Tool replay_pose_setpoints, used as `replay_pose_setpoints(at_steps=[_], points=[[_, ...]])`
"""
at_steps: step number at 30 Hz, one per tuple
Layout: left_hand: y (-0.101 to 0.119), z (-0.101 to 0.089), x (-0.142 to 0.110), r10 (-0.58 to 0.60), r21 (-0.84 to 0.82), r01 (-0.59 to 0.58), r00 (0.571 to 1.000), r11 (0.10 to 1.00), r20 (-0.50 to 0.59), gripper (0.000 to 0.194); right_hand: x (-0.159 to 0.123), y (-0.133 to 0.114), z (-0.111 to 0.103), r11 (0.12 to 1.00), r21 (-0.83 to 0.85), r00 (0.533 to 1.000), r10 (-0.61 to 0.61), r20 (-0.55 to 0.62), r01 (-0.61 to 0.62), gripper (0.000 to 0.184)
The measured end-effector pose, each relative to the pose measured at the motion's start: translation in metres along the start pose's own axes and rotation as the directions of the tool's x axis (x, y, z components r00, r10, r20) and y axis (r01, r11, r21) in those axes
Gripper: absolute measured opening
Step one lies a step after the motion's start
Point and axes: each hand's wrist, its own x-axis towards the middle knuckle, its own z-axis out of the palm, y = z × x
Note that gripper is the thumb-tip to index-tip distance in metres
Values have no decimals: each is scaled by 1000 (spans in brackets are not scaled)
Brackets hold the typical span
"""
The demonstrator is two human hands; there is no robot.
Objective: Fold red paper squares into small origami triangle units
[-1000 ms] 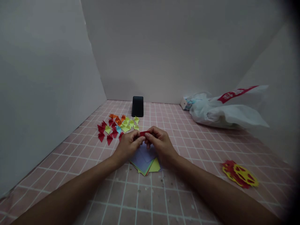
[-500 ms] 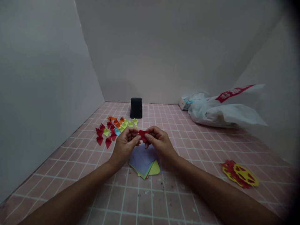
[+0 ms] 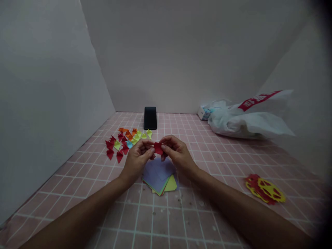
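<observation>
Between my two hands is a small folded piece of red paper [image 3: 158,148]. My left hand [image 3: 138,156] pinches its left edge with thumb and fingers. At the right edge, my right hand [image 3: 178,154] grips it the same way. Just below the hands lies a stack of coloured paper sheets [image 3: 158,176], lilac on top, with green and yellow corners poking out. To the left of my left hand sit several small folded paper shapes [image 3: 119,156] in red, orange, yellow and blue.
A black phone [image 3: 150,118] stands toward the back wall. At the back right, a white plastic bag [image 3: 241,121] lies by a small box [image 3: 202,113]. Red and yellow cut-out shapes [image 3: 271,190] rest at the right on the pink tiled surface [image 3: 145,221].
The red paper is tilted a little differently between my fingers and shows more of its face. Both hands keep hold of it. The whole view has shifted slightly.
</observation>
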Motion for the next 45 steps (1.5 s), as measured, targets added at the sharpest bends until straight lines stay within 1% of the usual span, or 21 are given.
replay_pose_setpoints(at_steps=[7, 14, 20, 24, 29, 34, 39, 45], points=[[-1, -1, 1, -14, 34, 14, 1000, 999, 4, 16, 2, 1, 0, 1000, -10, 1000, 6, 2, -6, 11], [0, 0, 0, -12, 54, 13, 1000, 998, -14, 15, 1, 0, -2, 998, -65, 1000, 4, 23, -2, 8], [1, 0, 1, -62, 32, 63, 997, 997, -38, 21, 2, 1, -2, 998, -60, 1000, 9, 15, -8, 7], [1, 0, 0, -59, 57, 61, 998, 997, -27, 16, 1, 1, -2, 998, -61, 1000, 6, 14, -6, 7], [-1, -2, 0, -48, 51, 48, 999, 998, -1, 14, 1, 1, -1, 999, -42, 999, 8, 31, -7, 7], [0, -1, 0, -95, 16, 96, 995, 995, -21, 14, 2, 0, -1, 999, -11, 996, 54, 68, -53, 10], [1, 2, -1, -134, -28, 134, 991, 991, 9, 17, 2, -2, -1, 994, 30, 990, 99, 105, -103, 9], [2, 2, -1, -198, -64, 197, 980, 978, -11, 18, 2, -2, -1, 983, 131, 987, 114, 115, -129, 11]])
